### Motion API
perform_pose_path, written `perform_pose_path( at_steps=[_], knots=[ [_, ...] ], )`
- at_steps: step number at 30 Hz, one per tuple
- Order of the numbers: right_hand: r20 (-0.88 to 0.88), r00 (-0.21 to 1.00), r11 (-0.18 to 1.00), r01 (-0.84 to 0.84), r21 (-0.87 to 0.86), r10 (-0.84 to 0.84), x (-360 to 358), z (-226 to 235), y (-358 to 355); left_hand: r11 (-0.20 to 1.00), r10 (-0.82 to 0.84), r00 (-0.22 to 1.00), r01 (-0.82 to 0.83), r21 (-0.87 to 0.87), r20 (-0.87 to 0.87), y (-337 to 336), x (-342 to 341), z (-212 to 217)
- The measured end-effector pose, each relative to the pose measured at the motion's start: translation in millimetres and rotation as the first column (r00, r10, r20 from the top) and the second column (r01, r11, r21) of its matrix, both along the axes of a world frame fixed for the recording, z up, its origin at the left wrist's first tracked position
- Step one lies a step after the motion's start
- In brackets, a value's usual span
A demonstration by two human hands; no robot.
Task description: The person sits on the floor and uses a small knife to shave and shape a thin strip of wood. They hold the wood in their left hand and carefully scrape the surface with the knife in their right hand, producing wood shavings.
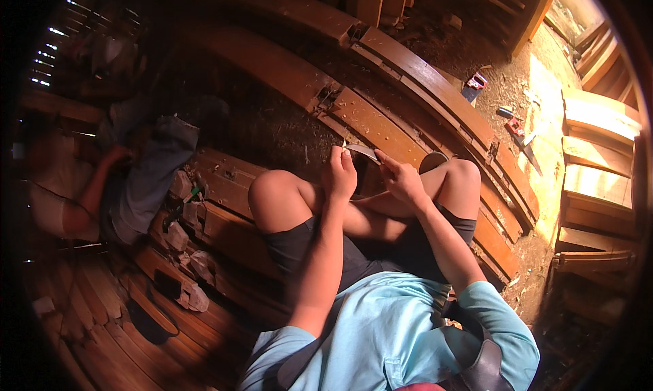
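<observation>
Both my hands meet above my crossed legs. My left hand point(340, 173) pinches a small pale sliver point(345, 144), perhaps wood, between thumb and fingers. From the other side my right hand point(405, 179) is closed round a knife, its handle mostly hidden in the fist. The knife's narrow grey blade point(362, 151) points left, its tip at or very near the sliver; whether they touch I cannot tell. Beneath and beyond my hands lie long brown wooden planks point(388, 129) with shavings on them.
At the left, in shadow, another person in jeans point(153, 180) sits close by. Two red-handled tools, one a handsaw point(524, 139), lie on the sunlit ground at right. Stacked boards point(598, 166) stand at the far right. Wrapped bundles point(190, 292) and a dark cord point(153, 330) lie lower left.
</observation>
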State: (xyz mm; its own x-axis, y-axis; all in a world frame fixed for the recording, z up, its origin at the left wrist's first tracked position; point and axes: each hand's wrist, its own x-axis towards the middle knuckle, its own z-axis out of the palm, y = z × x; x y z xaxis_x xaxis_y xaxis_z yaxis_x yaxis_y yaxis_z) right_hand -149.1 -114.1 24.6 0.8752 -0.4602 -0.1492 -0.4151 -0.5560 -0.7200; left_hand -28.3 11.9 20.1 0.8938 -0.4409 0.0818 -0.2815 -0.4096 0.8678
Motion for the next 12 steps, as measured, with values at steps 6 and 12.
perform_pose_path(
  at_steps=[6, 12],
  knots=[
    [-0.03, 0.834, 0.833, 0.552, 0.045, -0.551, 11, -50, -42, 0.964, -0.266, 0.794, 0.23, -0.134, -0.546, -4, -19, -18],
    [0.17, 0.985, 0.995, -0.015, 0.098, -0.002, 1, -30, -19, 0.977, -0.074, 0.798, -0.063, -0.205, -0.597, 5, -4, -6]
  ],
)
